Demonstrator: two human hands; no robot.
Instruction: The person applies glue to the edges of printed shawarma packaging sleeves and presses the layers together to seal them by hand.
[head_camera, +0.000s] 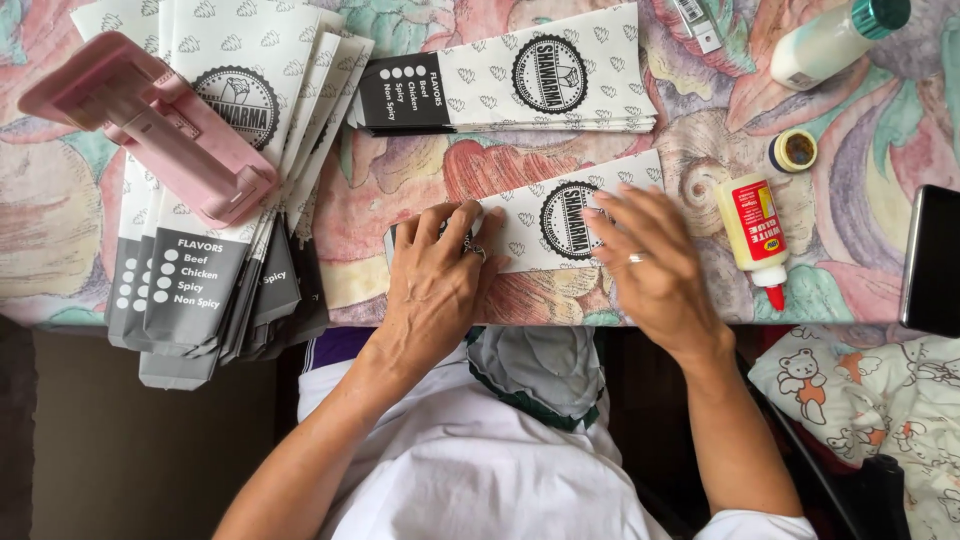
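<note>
I see both hands flat on one printed paper sleeve (545, 222) lying near the front edge of the table (420, 180), which has a floral cloth on it. Left hand (437, 285) is palm down, fingers spread a little and pressing the dark-printed left end of the sleeve; nothing gripped, ring on one finger. Right hand (650, 265) is also open, palm down, fingers extended leftward over the sleeve's right part, fingertips (600, 205) touching the paper near the round emblem; ring on it too. Neither hand is closed around anything, both just press.

The sleeve is white with a small grey pattern and lies slightly tilted, right end higher.

Around it: a second pile of flat sleeves (505, 80) just behind, apart from the hands. A bigger fanned stack of sleeves (215, 270) sits on the left and overhangs the table edge, with a pink plastic tool (150, 125) resting on top. A white glue bottle (755, 235) with red label and red tip lies just right of my right hand, not touching. A tape roll (794, 150) is behind it, a white bottle with teal cap (835, 40) at top right, and a dark phone (930, 260) at the right edge.
</note>
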